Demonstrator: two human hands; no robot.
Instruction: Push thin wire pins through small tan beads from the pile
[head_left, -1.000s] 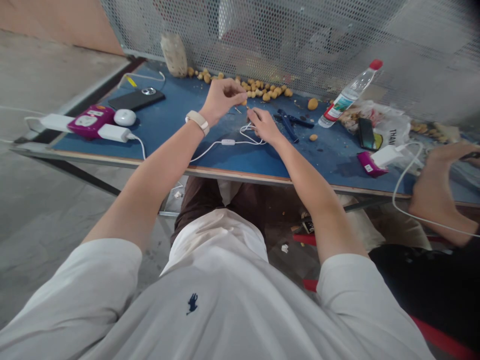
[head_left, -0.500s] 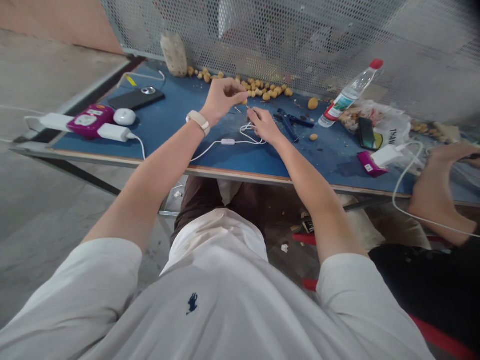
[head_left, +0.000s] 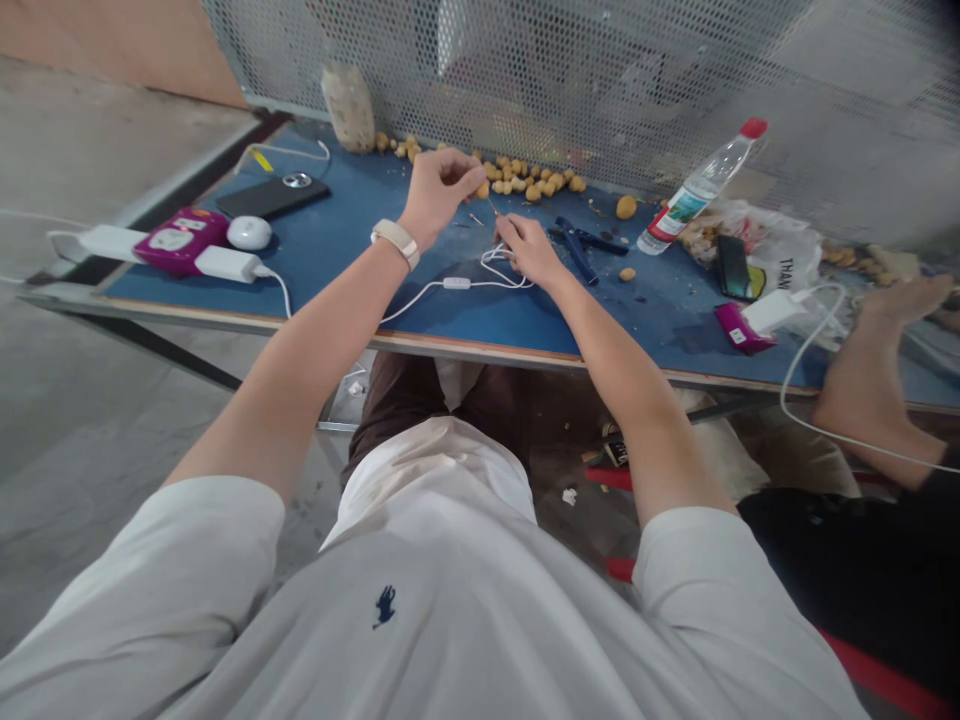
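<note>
My left hand (head_left: 444,192), with a pale band on its wrist, pinches a small yellow-orange rounded piece (head_left: 483,188) between thumb and fingertips. My right hand (head_left: 527,246) is closed round a slim tool whose thin pointed shaft (head_left: 493,207) sticks out toward that piece. The tool's grip is mostly hidden by the fingers. Beneath the right hand lies a looped white cable (head_left: 491,268) with a small inline switch (head_left: 456,284). Another thin metal bit (head_left: 476,219) lies on the blue tabletop (head_left: 435,325) between the hands.
Several similar rounded pieces (head_left: 534,185) lie along the mesh panel (head_left: 540,90). To the right are blue-handled pliers (head_left: 577,250), a leaning bottle (head_left: 694,195) and a plastic bag (head_left: 795,235). A phone (head_left: 274,197) and purple power adapter (head_left: 176,240) sit left. Another person's arm (head_left: 874,350) is at right.
My left hand has shifted slightly left with the rounded piece, widening the gap to my right hand. More of the tool's shaft shows. The other person's hand at right has moved slightly.
</note>
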